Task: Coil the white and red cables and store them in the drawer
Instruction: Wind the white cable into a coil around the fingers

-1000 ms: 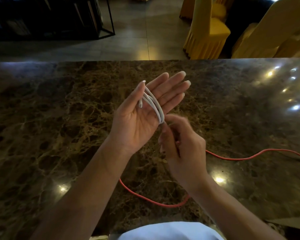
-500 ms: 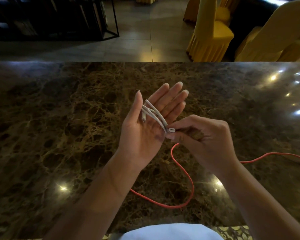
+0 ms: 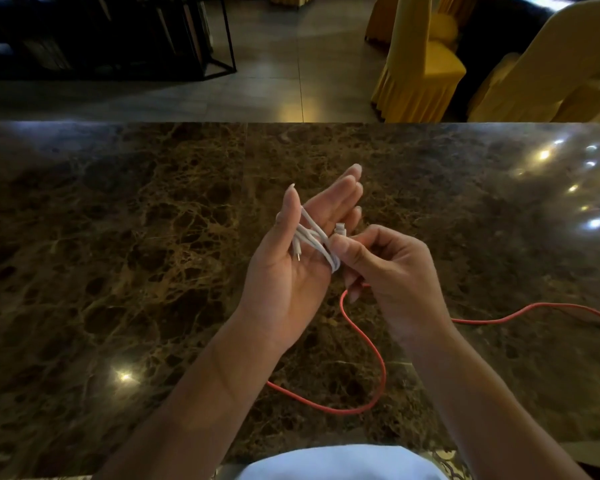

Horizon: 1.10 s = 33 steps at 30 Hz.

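The white cable point(image 3: 310, 239) is wound in several loops around my left hand point(image 3: 291, 268), which is held palm up with fingers straight, above the marble table point(image 3: 118, 254). One small plug dangles over the palm. My right hand point(image 3: 392, 275) pinches the cable's other plug end between thumb and forefinger at the edge of the left palm. The red cable point(image 3: 378, 358) lies loose on the table beneath both hands, curving from near my left forearm round to the far right edge. No drawer is in view.
Beyond the table's far edge is a tiled floor with a black metal shelf point(image 3: 125, 36) at back left and yellow-covered chairs point(image 3: 420, 60) at back right. Ceiling lights reflect off the polished stone at right.
My right hand has brought the white cable's plug end up against the loops on my left hand. The left fingers have closed together slightly.
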Available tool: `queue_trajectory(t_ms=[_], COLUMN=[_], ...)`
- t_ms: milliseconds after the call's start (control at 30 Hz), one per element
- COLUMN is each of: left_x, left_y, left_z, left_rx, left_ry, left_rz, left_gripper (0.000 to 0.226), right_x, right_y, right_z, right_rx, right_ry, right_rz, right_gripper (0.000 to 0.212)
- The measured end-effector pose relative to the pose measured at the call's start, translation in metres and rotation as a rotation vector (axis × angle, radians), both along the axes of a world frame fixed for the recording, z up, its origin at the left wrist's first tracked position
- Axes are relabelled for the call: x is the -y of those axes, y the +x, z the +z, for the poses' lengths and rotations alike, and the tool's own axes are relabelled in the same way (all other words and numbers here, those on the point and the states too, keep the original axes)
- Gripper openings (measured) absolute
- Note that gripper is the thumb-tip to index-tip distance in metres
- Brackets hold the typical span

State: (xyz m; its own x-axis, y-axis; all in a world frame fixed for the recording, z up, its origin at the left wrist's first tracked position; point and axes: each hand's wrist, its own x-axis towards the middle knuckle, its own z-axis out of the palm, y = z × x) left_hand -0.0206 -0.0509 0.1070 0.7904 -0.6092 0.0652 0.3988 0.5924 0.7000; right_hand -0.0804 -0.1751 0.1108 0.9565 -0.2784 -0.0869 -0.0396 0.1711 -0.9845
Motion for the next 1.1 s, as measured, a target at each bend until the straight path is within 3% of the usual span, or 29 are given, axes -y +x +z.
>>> queue_trajectory(t_ms=[100, 300, 500, 600, 700, 867, 1033, 1100], left_x=[0.001, 0.0, -0.001, -0.002, -0.001, 0.001, -0.001, -0.004], left_y=[-0.001, 0.002, -0.002, 0.0, 0.003, 0.001, 0.0, 0.003], left_z=[-0.002, -0.003, -0.002, 0.0, -0.005, -0.005, -0.007, -0.005], left_rx=[0.029, -0.093, -0.154, -0.167, -0.227, -0.218, -0.232, -0.299], left_ry=[0.041, 0.03, 0.051, -0.037, -0.059, -0.098, -0.084, -0.085], left_rz=[0.013, -0.022, -0.03, -0.114, -0.101, -0.089, -0.066, -0.074], left_gripper=[0.058, 0.069, 0.069, 0.069, 0.068, 0.062, 0.037, 0.033], right_x=[0.002, -0.002, 0.011, 0.013, 0.008, -0.005, -0.005, -0.004], right_y=[-0.001, -0.009, -0.005, -0.005, -0.004, -0.001, -0.004, -0.004], right_z=[-0.001, -0.009, -0.011, -0.009, -0.013, -0.023, -0.026, -0.027], right_rx=[-0.059, 0.223, 0.275, 0.286, 0.237, 0.246, 0.249, 0.26], right_ry=[0.088, -0.219, -0.137, -0.023, -0.105, -0.332, -0.358, -0.375], right_rz=[0.038, 0.019, 0.151, 0.221, 0.165, 0.063, 0.114, 0.093], right_gripper=[0.024, 0.015, 0.015, 0.004, 0.005, 0.019, 0.04, 0.038])
